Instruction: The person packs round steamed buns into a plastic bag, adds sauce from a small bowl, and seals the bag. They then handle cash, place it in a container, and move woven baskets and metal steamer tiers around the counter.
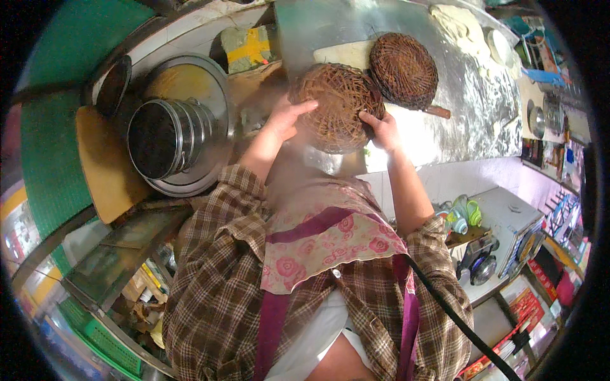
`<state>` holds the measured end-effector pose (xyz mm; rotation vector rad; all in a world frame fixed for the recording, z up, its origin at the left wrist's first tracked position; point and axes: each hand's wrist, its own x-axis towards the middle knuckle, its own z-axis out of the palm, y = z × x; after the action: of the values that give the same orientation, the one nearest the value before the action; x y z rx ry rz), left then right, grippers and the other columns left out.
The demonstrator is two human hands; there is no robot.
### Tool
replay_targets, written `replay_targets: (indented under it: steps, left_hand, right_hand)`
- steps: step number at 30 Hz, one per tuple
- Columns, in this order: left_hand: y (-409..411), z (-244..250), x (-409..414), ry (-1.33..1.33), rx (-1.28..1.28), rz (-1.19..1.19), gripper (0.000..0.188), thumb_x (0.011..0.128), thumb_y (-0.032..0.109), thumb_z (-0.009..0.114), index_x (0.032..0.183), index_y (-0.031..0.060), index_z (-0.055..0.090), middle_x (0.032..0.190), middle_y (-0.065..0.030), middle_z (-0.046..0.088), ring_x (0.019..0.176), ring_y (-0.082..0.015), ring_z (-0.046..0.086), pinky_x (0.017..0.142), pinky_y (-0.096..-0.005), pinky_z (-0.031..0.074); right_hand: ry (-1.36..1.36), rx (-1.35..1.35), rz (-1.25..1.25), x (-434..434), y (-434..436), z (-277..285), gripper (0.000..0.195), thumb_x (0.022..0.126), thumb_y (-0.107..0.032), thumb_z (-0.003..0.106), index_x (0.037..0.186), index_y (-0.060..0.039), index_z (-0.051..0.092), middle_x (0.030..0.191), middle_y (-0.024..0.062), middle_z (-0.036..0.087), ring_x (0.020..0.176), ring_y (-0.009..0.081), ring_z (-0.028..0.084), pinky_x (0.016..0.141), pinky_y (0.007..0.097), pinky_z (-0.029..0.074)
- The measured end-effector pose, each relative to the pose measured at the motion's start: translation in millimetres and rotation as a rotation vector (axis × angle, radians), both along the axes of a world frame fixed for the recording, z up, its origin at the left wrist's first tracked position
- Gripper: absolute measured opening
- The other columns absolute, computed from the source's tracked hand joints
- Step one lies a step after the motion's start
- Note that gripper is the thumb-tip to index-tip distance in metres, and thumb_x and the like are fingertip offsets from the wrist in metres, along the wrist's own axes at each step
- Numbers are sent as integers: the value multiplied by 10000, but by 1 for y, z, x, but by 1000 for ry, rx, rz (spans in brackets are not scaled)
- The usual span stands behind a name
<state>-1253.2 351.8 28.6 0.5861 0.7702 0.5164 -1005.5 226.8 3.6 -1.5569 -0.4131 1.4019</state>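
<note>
Between my two hands is a round woven wicker basket or steamer piece (333,107), browned and darkened at its right edge. My left hand (286,119) grips its left rim, thumb on top. On the right rim my right hand (383,131) has its thumb over the edge; the fingers of both hands are partly hidden beneath. A second dark round wicker piece (404,70) rests on the metal worktop just beyond my right hand, beside a pale board (329,53). A wooden handle (437,112) sticks out from under it. Steam blurs the area near my left hand.
Left stands a stacked metal pot (155,138) on a wide round metal pan (217,85). A taped bundle (248,47) lies behind. Dough (460,26) and flour cover the far right of the metal worktop (457,138). A white cabinet (505,209) stands lower right.
</note>
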Motion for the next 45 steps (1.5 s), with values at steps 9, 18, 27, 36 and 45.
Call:
replay_targets:
  steps: [9,18,27,36,45]
  left_hand:
    - [47,117,-87,254,719,192,564,789,25,743,1302,-16,512,1216,-93,630,1112,-209,606,991,-362,483]
    - [169,221,-306,1227,1152,598,681,760,250,774,1325,-26,514,1233,-204,631,1136,-277,610,999,-349,470]
    - [324,143,-509,1855,1623,578,481,850,96,604,1326,110,539,1183,-127,647,1030,-310,639,893,-411,521]
    - [344,-31,-529,1934,1328,158,288,983,216,486,1222,126,620,1196,-114,648,1132,-309,596,941,-443,496]
    - [360,-26,-535,1968,1395,181,229,964,195,511,1120,116,660,1104,-91,684,1022,-298,644,871,-431,529]
  right_hand:
    - [15,142,89,-57,61,64,295,932,-226,662,1128,-13,602,1006,71,669,889,156,645,761,298,493]
    - [-74,9,386,-87,84,29,228,932,-159,642,1090,-1,599,951,91,675,797,154,651,664,247,506]
    - [-240,-114,398,-116,91,21,272,909,-131,641,1100,57,598,952,135,680,789,181,656,667,286,527]
    - [-468,-98,556,-113,80,-25,284,885,-133,665,1088,63,628,904,93,677,774,148,641,642,255,517]
    - [-422,-183,526,-148,98,-19,287,874,-131,673,1090,55,640,925,78,688,762,123,623,643,239,492]
